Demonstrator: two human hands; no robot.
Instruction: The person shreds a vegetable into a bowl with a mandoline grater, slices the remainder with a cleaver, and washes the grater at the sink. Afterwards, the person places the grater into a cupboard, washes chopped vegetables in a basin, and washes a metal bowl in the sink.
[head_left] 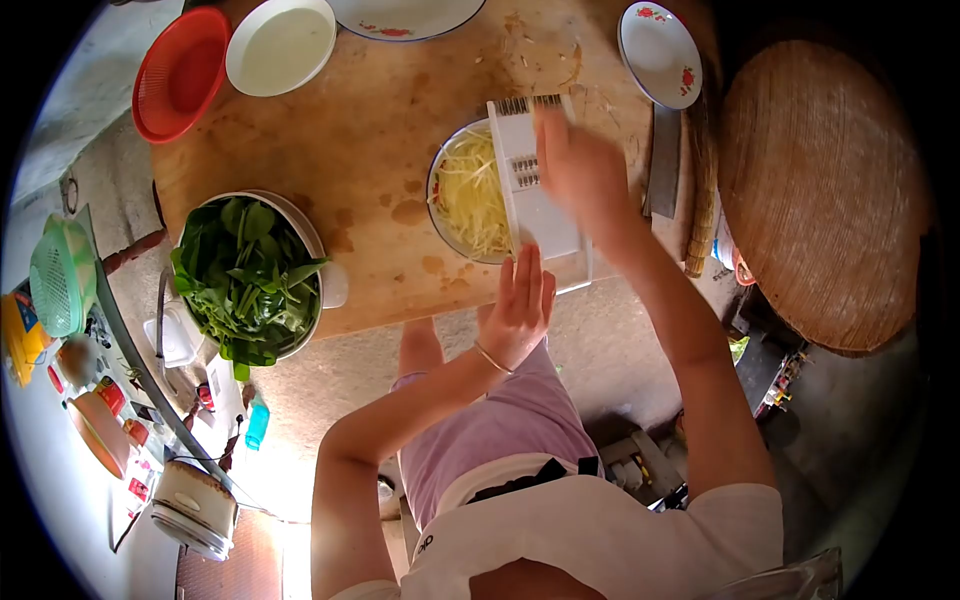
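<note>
The white grater (545,218) lies over the right side of a bowl (433,205) of pale yellow shreds (470,190), on the wooden desk (375,165). The grater looks light and stiff, probably slippery where wet; its metal teeth look sharp, so its smooth near end seems the safest hold. The shreds look soft, damp and easily broken.

The left hand (522,305) is at the grater's near end, elbow bent outward, its fingers stretched forward side by side onto the edge; I cannot tell whether the thumb grips from below. The right hand (585,170) is over the grater's far right part, blurred, on a forearm that slants in from the near right. Its fingers seem curled downward, but what they hold, if anything, I cannot tell.

Farther out, left of the grater, stands a white pot (312,228) heaped with green leaves (245,265). Beyond the grater, to the far left, are a red basket (183,75) and a pale bowl (282,50); to its far right is a flowered dish (660,55).
</note>
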